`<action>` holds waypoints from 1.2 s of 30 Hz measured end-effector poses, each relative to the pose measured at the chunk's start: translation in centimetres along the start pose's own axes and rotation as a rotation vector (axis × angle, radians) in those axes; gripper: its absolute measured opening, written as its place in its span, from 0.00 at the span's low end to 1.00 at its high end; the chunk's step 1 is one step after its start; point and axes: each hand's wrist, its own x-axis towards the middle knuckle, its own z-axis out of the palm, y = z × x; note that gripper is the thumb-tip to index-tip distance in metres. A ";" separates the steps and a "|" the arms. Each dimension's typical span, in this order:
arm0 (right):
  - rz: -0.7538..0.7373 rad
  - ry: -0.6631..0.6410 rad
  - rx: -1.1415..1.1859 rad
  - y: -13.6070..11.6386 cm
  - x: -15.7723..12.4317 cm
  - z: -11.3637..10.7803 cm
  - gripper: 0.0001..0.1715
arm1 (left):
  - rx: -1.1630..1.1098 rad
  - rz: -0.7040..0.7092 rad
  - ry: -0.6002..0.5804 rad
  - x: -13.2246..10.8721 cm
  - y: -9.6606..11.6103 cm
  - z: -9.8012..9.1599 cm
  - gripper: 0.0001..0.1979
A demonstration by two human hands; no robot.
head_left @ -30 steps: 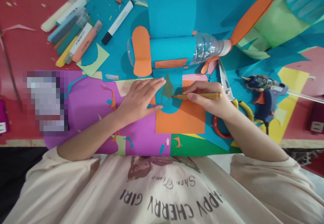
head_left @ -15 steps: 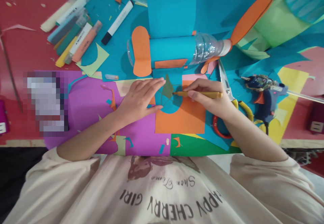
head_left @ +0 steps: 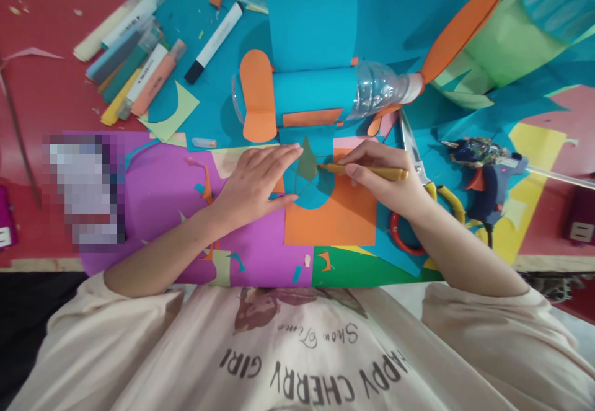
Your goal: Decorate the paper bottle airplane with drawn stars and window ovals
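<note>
My right hand (head_left: 379, 172) grips a yellow-brown marker (head_left: 390, 174), its tip at the blue paper circle (head_left: 313, 199). Lines on the circle form a star-like outline, and part of that is coloured olive. Fingers stretched out, my left hand (head_left: 258, 181) lies flat with its fingertips on the circle's left edge. Beneath the circle is an orange paper sheet (head_left: 339, 225). Just beyond my hands lies a plastic bottle (head_left: 379, 90) wrapped in blue paper, with orange paper pieces (head_left: 259, 95) attached.
Several markers (head_left: 144, 67) lie at the back left, near a black-capped marker (head_left: 214, 42). Scissors (head_left: 421, 175) are partly under my right forearm. A glue gun (head_left: 490, 178) rests to the right. A blurred-out object (head_left: 86, 188) is at the left. Paper scraps cover the purple sheet (head_left: 162, 181).
Almost nothing differs. The marker tip stays at the olive patch, and the whole view has shifted very slightly.
</note>
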 end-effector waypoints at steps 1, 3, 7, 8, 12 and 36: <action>0.006 -0.016 0.002 -0.1 0.0 0.0 0.09 | 0.004 0.008 0.008 0.0 0.0 0.0 0.29; 0.022 -0.053 0.007 -0.3 0.0 -0.1 0.10 | 0.006 0.019 0.020 0.0 0.0 0.1 0.29; 0.025 -0.028 0.010 -0.3 0.0 0.0 0.09 | -0.001 0.005 0.007 0.0 0.0 0.1 0.30; 0.023 -0.008 0.008 -0.3 0.0 0.0 0.09 | -0.001 0.003 0.006 0.0 0.0 0.0 0.30; 0.035 -0.007 0.012 -0.2 0.0 0.0 0.08 | -0.006 -0.009 -0.006 0.1 0.1 0.0 0.30; 0.059 -0.095 0.081 -0.9 -0.7 1.5 0.15 | -0.012 -0.020 -0.013 0.1 0.0 0.2 0.33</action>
